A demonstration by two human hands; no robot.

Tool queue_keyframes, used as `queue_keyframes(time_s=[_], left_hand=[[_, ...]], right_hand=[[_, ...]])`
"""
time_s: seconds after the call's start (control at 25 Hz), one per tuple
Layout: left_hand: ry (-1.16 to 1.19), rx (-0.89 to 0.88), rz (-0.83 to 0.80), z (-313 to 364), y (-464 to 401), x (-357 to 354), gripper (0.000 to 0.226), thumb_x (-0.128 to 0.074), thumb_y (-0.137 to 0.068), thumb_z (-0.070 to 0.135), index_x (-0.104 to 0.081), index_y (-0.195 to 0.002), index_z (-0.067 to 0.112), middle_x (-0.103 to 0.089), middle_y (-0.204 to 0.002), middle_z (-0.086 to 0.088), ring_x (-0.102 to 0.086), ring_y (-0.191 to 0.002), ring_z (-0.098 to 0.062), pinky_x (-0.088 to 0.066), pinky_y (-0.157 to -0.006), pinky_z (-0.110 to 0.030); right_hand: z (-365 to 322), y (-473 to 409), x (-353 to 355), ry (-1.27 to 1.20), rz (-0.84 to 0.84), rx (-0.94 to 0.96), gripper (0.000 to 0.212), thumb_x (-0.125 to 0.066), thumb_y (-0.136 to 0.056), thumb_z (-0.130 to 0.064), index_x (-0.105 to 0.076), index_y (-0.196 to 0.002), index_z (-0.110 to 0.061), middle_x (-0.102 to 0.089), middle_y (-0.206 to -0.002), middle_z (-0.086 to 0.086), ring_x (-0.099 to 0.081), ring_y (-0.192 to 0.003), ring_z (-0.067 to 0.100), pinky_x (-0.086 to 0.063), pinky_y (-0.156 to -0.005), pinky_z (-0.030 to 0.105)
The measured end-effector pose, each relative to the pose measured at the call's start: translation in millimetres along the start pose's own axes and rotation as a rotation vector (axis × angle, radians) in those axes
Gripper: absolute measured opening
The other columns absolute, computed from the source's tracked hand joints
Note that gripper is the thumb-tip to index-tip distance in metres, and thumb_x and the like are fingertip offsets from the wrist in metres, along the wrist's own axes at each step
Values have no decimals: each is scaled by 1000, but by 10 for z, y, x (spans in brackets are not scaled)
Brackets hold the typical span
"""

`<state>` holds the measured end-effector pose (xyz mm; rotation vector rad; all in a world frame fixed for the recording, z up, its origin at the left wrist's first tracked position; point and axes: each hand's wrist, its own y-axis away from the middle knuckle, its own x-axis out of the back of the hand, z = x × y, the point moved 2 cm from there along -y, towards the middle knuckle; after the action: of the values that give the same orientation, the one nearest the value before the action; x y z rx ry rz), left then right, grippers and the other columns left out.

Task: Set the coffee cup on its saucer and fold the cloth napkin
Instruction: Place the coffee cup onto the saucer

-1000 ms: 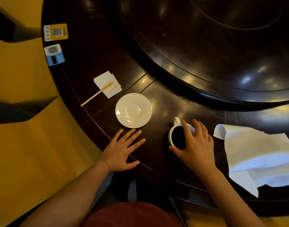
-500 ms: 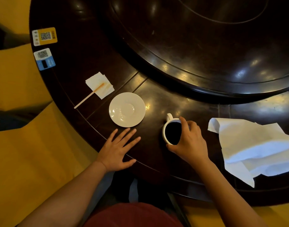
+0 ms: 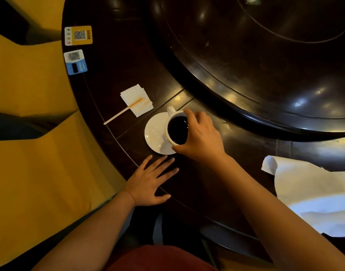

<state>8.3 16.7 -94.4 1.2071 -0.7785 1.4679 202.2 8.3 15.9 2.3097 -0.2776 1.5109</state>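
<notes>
A white coffee cup (image 3: 177,130) full of dark coffee is over the right half of the white saucer (image 3: 155,133), its handle pointing away from me. My right hand (image 3: 201,139) grips the cup's rim from the right side. I cannot tell whether the cup touches the saucer. My left hand (image 3: 150,180) lies flat on the dark table just below the saucer, fingers spread, holding nothing. The white cloth napkin (image 3: 314,194) lies crumpled and unfolded at the right, near the table's edge.
A small paper napkin (image 3: 137,98) with a wooden stir stick (image 3: 122,112) across it lies up-left of the saucer. Two QR code stickers (image 3: 77,47) sit at the far left of the table. A raised dark turntable (image 3: 265,55) fills the table's far side. Yellow seat cushions (image 3: 30,153) are at left.
My right hand has carried the cup leftwards from the bare table to over the saucer. My left hand has stayed flat in place.
</notes>
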Motion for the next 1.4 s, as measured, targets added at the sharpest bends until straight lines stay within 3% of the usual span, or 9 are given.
queue_keyframes(time_s=[1.0,1.28,1.4], left_hand=[[14,-15,9,3,-2,7,81,-44,-79,65,-19,-147,30,-19,-155,-5,-13,-143,-24,-7,-113,-48],[31,3,-68,30,-1,79,79,-43,-81,65,-16,-148,31,-15,-156,-3,-7,-144,-23,-1,-115,-49],[21,16,-116,64,3,128,77,-42,-84,63,-11,-148,33,-5,-157,-2,2,-144,-23,5,-114,-47]], right_hand=[[-179,-265,-331,123,-73,133,103,-77,-64,-49,-19,-143,-19,-38,-135,13,-38,-121,29,-49,-74,34],[-144,-204,-310,79,-116,113,109,-71,-68,-57,-5,-147,-23,-20,-150,14,-29,-131,33,-46,-90,44],[-120,-24,-206,31,-70,101,92,-60,-77,-58,-8,-147,-27,-17,-153,14,-24,-135,33,-38,-98,48]])
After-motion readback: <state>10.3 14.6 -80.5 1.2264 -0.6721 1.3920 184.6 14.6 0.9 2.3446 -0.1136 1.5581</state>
